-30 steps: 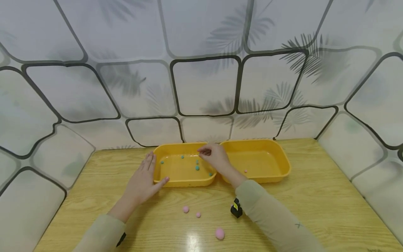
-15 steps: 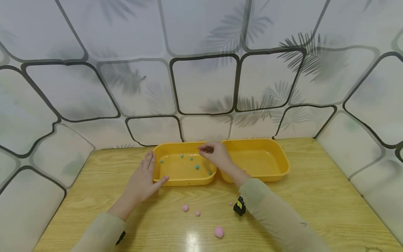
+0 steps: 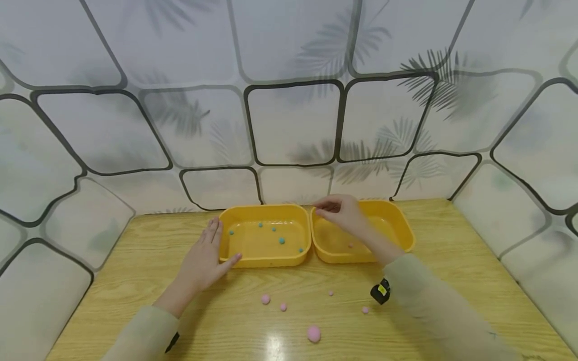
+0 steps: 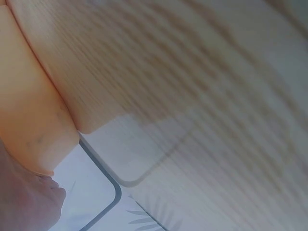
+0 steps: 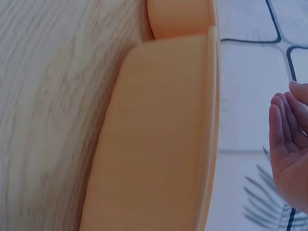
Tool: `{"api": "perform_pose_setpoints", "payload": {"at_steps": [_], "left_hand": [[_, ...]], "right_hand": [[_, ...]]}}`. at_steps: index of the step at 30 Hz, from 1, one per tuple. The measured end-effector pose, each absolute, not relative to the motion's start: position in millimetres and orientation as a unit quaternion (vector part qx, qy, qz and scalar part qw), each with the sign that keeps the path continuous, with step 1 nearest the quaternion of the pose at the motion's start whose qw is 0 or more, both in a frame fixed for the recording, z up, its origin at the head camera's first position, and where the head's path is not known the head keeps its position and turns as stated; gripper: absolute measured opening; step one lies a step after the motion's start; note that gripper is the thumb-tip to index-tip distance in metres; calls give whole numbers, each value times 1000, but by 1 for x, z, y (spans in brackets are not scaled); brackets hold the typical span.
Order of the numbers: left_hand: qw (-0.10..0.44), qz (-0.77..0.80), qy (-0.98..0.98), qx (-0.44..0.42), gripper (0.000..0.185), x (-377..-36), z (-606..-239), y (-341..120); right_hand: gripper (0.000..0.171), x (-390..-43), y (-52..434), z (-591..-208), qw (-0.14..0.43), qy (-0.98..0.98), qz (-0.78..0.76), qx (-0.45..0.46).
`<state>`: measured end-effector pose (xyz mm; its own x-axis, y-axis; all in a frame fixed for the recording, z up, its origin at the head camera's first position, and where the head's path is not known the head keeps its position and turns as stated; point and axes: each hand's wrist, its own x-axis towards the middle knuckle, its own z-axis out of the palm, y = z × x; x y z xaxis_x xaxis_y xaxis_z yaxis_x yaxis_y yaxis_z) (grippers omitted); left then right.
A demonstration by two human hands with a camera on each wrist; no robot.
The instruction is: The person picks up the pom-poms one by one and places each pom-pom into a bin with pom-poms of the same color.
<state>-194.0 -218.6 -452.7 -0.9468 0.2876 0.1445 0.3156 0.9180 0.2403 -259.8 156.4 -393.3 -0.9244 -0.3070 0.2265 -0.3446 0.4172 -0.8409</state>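
My left hand (image 3: pixel 202 260) rests on the left yellow tray (image 3: pixel 266 262), fingers along its left side and thumb at the front rim. Several small blue balls (image 3: pixel 282 240) lie scattered inside that tray. Over the right yellow tray (image 3: pixel 390 240) hovers my right hand (image 3: pixel 345 213), fingers loosely bent and thumb near them. Nothing shows between those fingers in the right wrist view, where the hand (image 5: pixel 291 154) is partly cut off at the edge. A single small pink ball (image 3: pixel 350 245) lies in the right tray.
Several pink balls lie on the wooden table (image 3: pixel 217 326) in front of the trays, the largest pink ball (image 3: pixel 313 334) closest to me. A patterned wall covering (image 3: pixel 293 125) rises right behind the trays. A black wrist device (image 3: pixel 381 292) hangs by my right sleeve.
My right hand has moved right, from over the left tray to over the right one. One blue ball shifted slightly left in the left tray. My left hand stays put.
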Motion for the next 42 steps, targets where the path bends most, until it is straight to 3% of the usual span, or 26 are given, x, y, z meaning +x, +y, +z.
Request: {"api": "perform_pose_setpoints", "payload": {"at_steps": [11,18,24,29,42], "left_hand": [[60,-136,-976,-156,99,-194,-450,-218],[62,-137,-976,-158,100,-191,-451,-216],[56,-130,-978,-155,100,-192,-452,-217],[55,-120,-979,-155,100,-194,-452,-219],[54,-111,-980,-156,100,-192,-447,-218]], "right_hand": [[26,-251,226,-388,104,-881,432,163],[49,-239,275,-400,128,-938,278,164],[76,-227,304,-414,117,-965,122,199],[91,-220,319,-428,97,-966,92,220],[98,-219,327,-451,56,-965,138,218]]}}
